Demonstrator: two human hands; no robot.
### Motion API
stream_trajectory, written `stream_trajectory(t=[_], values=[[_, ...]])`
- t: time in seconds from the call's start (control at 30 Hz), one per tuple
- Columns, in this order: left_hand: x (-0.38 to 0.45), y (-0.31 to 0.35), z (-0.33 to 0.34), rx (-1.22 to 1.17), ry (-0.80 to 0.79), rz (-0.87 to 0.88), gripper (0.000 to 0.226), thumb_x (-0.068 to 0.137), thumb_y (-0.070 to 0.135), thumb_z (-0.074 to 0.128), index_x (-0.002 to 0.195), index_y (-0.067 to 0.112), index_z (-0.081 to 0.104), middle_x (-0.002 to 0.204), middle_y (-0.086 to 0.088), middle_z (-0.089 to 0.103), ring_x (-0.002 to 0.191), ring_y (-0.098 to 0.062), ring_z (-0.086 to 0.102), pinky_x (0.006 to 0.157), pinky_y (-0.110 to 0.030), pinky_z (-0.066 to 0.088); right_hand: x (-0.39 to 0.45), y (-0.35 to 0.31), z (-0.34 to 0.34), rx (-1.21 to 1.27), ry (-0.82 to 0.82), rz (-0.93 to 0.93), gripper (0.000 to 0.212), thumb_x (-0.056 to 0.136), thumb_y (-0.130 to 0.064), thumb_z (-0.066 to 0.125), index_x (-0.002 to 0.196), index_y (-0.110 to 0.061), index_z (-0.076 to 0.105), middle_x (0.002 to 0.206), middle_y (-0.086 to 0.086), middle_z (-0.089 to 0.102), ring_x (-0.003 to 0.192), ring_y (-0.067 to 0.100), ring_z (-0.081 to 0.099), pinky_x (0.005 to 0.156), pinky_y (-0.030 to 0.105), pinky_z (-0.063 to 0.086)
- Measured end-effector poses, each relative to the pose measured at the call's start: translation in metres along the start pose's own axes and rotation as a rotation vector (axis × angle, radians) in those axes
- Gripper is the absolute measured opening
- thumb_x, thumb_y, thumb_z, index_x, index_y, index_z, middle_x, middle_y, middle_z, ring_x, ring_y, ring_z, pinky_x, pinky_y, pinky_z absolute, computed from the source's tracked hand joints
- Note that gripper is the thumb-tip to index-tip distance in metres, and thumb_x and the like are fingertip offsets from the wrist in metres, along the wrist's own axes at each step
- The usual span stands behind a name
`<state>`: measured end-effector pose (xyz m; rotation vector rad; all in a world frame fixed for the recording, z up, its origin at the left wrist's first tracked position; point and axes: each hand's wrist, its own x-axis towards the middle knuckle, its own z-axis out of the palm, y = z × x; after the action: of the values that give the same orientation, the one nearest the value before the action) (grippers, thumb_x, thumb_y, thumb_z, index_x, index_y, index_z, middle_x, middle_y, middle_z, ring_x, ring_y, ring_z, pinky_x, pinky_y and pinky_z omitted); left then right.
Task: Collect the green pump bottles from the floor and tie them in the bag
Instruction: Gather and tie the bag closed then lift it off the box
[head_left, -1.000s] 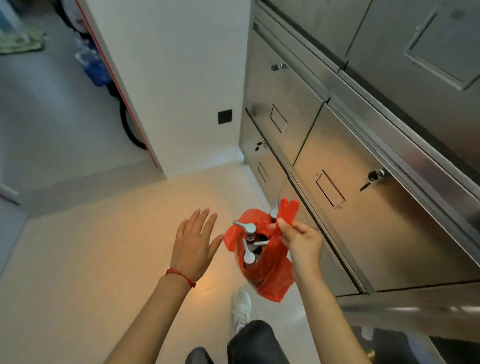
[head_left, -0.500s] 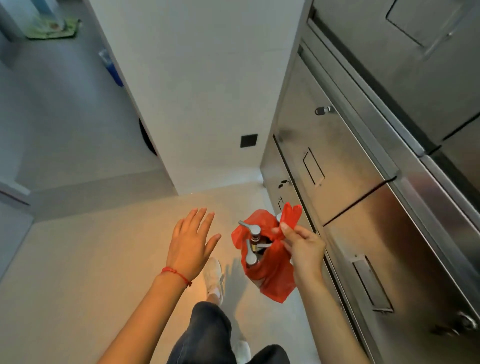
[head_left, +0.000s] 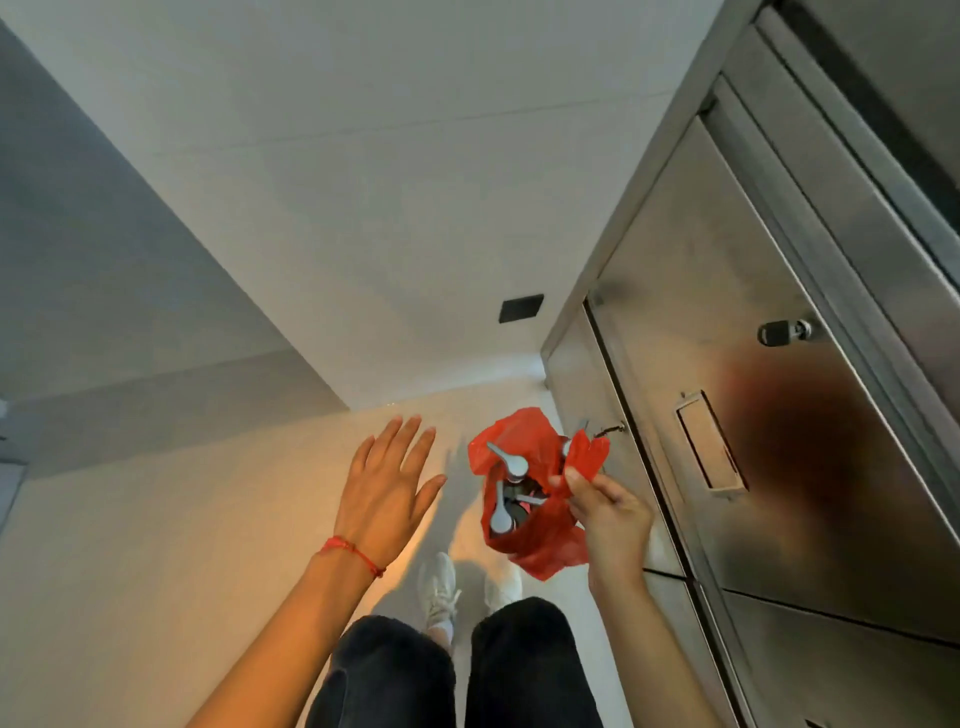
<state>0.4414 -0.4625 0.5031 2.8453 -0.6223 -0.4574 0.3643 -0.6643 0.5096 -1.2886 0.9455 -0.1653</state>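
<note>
A red plastic bag (head_left: 550, 545) hangs in the air from my right hand (head_left: 610, 512), which pinches one of its handles near the top. The bag's mouth is open, and grey pump heads of the bottles (head_left: 506, 460) stick up inside it; the bottle bodies are mostly hidden by the bag. My left hand (head_left: 387, 488) is flat with fingers spread, held empty to the left of the bag and apart from it. A red string sits on its wrist.
Stainless steel cabinets (head_left: 769, 415) with locks and recessed handles line the right side, close to the bag. A white wall (head_left: 363, 208) with a black socket (head_left: 521, 308) stands ahead. Pale floor (head_left: 130, 545) stretches left. My legs and white shoes (head_left: 439, 592) are below.
The view has swung closer to the wall and cabinets as I stepped forward. Both feet now stand together. The hands and the bag keep the same pose.
</note>
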Motion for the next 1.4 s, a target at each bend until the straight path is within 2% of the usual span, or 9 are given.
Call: stream_trajectory(t=[0.23,0.43,0.63,0.77,0.9,1.0,1.13,1.27,1.4], values=[[0.079,-0.033,0.035,-0.003,-0.012,0.0,0.065,0.093,0.049,0.014,0.125,0.007,0.051,0.13,-0.019,0.053,0.121,-0.038,0.048,0.095,-0.055,0.039,0.099,0.036,0.048,0.005,-0.026,0.024,0.021,0.076,-0.003,0.069,0.064,-0.019,0.075,0.064,0.0,0.074,0.065,0.012,0.07,0.061,0.018,0.053],[0.146,-0.059,0.094,-0.032,0.005,-0.041,0.065,0.093,0.049,0.014,0.124,0.005,0.051,0.129,-0.021,0.054,0.119,-0.041,0.048,0.094,-0.057,0.041,0.179,0.095,0.078,-0.031,-0.023,0.027,0.019,0.076,-0.007,0.071,0.062,-0.02,0.074,0.059,-0.002,0.072,0.062,0.014,0.066,0.059,0.021,0.054],[0.192,-0.088,0.179,-0.086,-0.01,-0.08,0.067,0.093,0.051,0.013,0.127,0.005,0.047,0.132,-0.021,0.05,0.122,-0.041,0.045,0.096,-0.057,0.037,0.253,0.158,0.102,-0.072,-0.02,0.0,0.019,0.075,-0.006,0.072,0.061,-0.019,0.071,0.054,-0.008,0.069,0.057,0.006,0.064,0.056,0.014,0.051],[0.216,-0.106,0.237,-0.089,-0.012,-0.091,0.064,0.093,0.049,0.017,0.127,0.004,0.047,0.133,-0.022,0.049,0.123,-0.041,0.044,0.097,-0.056,0.036,0.298,0.202,0.115,-0.079,-0.042,0.009,0.027,0.076,-0.004,0.071,0.057,-0.023,0.071,0.056,-0.007,0.07,0.063,0.013,0.065,0.065,0.021,0.054],[0.236,-0.119,0.285,-0.082,0.014,-0.071,0.055,0.092,0.041,0.03,0.123,0.001,0.05,0.129,-0.025,0.052,0.12,-0.043,0.047,0.094,-0.057,0.04,0.333,0.243,0.128,-0.062,-0.022,0.069,0.019,0.076,-0.002,0.07,0.061,-0.013,0.07,0.059,0.004,0.065,0.071,0.025,0.062,0.075,0.033,0.054],[0.25,-0.126,0.311,-0.092,0.046,-0.081,0.051,0.088,0.036,0.039,0.122,0.0,0.051,0.127,-0.025,0.053,0.119,-0.043,0.048,0.094,-0.056,0.04,0.358,0.266,0.134,-0.054,0.006,0.081,0.018,0.077,-0.001,0.069,0.064,-0.014,0.07,0.055,-0.004,0.067,0.07,0.021,0.062,0.072,0.028,0.053],[0.263,-0.134,0.338,-0.093,0.043,-0.097,0.048,0.083,0.032,0.052,0.12,0.001,0.053,0.126,-0.024,0.055,0.116,-0.043,0.05,0.092,-0.058,0.041,0.386,0.29,0.143,-0.049,0.007,0.097,0.017,0.078,0.001,0.067,0.066,-0.01,0.069,0.053,-0.011,0.068,0.072,0.023,0.061,0.076,0.033,0.051],[0.271,-0.14,0.358,-0.094,0.021,-0.103,0.047,0.085,0.029,0.057,0.124,0.003,0.05,0.13,-0.022,0.052,0.121,-0.041,0.047,0.095,-0.057,0.038,0.403,0.307,0.15,0.003,0.007,0.154,0.009,0.08,0.002,0.064,0.084,0.01,0.066,0.054,-0.008,0.069,0.065,0.016,0.065,0.074,0.03,0.052],[0.276,-0.144,0.369,-0.117,0.023,-0.105,0.047,0.086,0.029,0.056,0.126,0.004,0.048,0.132,-0.021,0.05,0.124,-0.04,0.043,0.097,-0.055,0.037,0.417,0.309,0.154,-0.042,-0.019,0.121,0.006,0.08,0.001,0.065,0.076,-0.002,0.068,0.057,-0.005,0.07,0.065,0.018,0.064,0.072,0.03,0.054]])
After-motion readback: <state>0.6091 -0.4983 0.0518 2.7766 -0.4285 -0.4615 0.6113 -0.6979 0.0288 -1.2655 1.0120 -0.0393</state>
